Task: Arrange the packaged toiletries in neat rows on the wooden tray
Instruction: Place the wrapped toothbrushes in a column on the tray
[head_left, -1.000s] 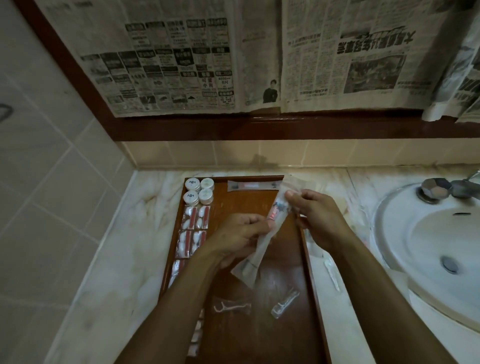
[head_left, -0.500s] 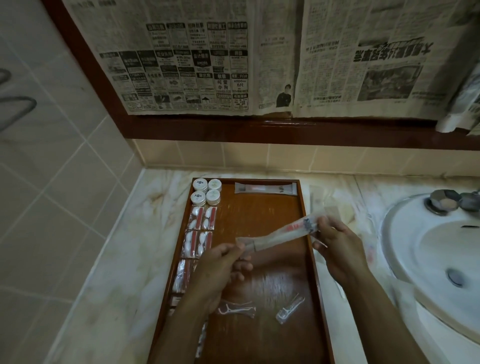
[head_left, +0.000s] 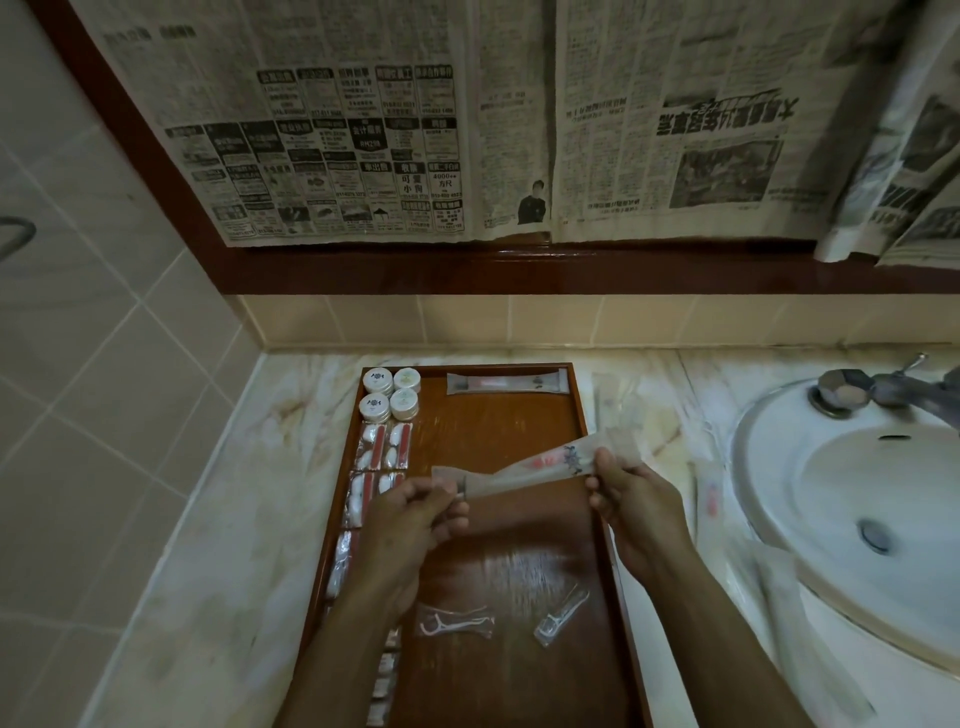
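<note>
A long clear toothbrush packet (head_left: 535, 465) with red print hangs nearly level above the wooden tray (head_left: 579, 415). My left hand (head_left: 410, 519) pinches its left end and my right hand (head_left: 631, 499) pinches its right end. A matching packet (head_left: 506, 383) lies across the tray's far end. Several small round white jars (head_left: 390, 393) sit in the tray's far left corner. Below them a column of red-and-white packets (head_left: 376, 457) runs down the left side. Two packaged floss picks (head_left: 456, 621) (head_left: 561, 616) lie loose near the tray's middle front.
The tray rests on a marble counter (head_left: 234, 519). A white basin (head_left: 852, 509) with a metal tap (head_left: 852, 389) is at the right. More clear packets (head_left: 618, 400) lie on the counter between tray and basin. Newspaper (head_left: 467, 130) covers the framed mirror behind.
The packet has swung from steeply tilted to nearly level, held at both ends. My hands have moved apart along it.
</note>
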